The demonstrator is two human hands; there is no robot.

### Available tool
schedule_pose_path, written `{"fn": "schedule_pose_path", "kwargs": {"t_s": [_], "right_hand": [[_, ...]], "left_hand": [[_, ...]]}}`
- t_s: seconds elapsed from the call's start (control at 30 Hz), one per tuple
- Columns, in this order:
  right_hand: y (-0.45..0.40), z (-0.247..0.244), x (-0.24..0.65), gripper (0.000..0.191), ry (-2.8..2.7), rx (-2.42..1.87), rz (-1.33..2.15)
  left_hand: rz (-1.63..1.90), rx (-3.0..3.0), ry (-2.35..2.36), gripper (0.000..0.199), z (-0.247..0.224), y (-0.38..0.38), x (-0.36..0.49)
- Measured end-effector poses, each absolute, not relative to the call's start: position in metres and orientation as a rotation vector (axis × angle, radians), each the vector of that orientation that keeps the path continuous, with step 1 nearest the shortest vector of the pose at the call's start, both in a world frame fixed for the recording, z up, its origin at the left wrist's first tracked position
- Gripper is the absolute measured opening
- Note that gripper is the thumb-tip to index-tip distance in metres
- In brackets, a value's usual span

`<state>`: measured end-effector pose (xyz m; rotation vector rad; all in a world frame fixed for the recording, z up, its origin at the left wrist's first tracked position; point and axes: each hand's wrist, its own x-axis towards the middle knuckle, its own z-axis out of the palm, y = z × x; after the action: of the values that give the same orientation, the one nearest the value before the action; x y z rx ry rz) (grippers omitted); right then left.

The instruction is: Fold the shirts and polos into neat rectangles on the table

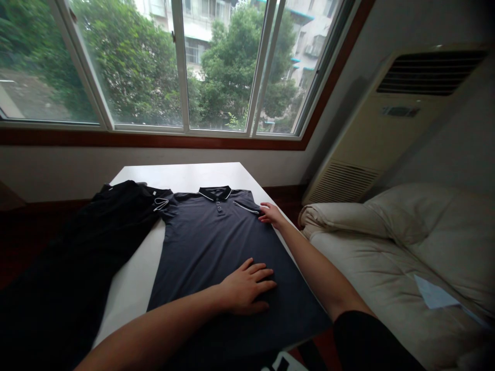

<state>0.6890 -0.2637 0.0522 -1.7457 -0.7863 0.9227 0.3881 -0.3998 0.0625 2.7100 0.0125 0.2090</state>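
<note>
A dark grey polo shirt lies spread front up on the white table, its black collar with white trim towards the window. My left hand rests flat on the lower part of the shirt, palm down with fingers spread. At the sleeve on the right side, my right hand has its fingers closed at the end of the white-edged cuff. That sleeve lies angled in over the shirt body. The other sleeve touches a pile of black clothing.
The white table stands below a window. Black clothing hangs over its left side. A cream sofa is close on the right, with a pale sheet on it. Behind stands a tall air conditioner.
</note>
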Motion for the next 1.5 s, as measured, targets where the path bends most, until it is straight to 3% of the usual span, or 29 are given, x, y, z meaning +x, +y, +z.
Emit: {"fn": "schedule_pose_path", "kwargs": {"t_s": [0.2, 0.4, 0.63, 0.73, 0.87, 1.13, 1.23, 1.37, 1.5], "right_hand": [[-0.265, 0.055, 0.676, 0.021, -0.733, -1.618, 1.107], [-0.273, 0.054, 0.675, 0.019, -0.807, -1.577, 1.359], [-0.245, 0.055, 0.673, 0.021, -1.138, -1.843, 0.682], [-0.225, 0.056, 0.669, 0.027, -1.35, -1.912, 0.369], [-0.204, 0.044, 0.652, 0.053, -1.625, -2.073, 0.015], [-0.187, 0.012, 0.644, 0.069, -1.935, -2.31, 0.153], [-0.185, 0.009, 0.648, 0.069, -1.949, -2.306, 0.123], [-0.183, 0.006, 0.651, 0.069, -1.939, -2.297, 0.114], [-0.183, 0.004, 0.655, 0.068, -1.929, -2.262, 0.094]], "left_hand": [[0.226, 2.72, 0.018, 0.062, 0.061, -0.4, 0.388], [0.228, 2.713, 0.017, 0.06, 0.062, -0.4, 0.387], [0.231, 2.71, 0.017, 0.061, 0.061, -0.4, 0.388], [0.228, 2.719, 0.02, 0.061, 0.061, -0.399, 0.388], [0.222, 2.716, 0.01, 0.061, 0.06, -0.397, 0.389], [0.299, 2.639, 0.024, 0.055, 0.066, -0.371, 0.389], [0.552, 2.553, 0.388, 0.039, 0.08, -0.316, 0.379], [0.826, 2.412, 1.205, 0.025, 0.091, -0.214, 0.342], [0.763, 2.252, 2.017, 0.034, 0.086, -0.139, 0.285]]}}
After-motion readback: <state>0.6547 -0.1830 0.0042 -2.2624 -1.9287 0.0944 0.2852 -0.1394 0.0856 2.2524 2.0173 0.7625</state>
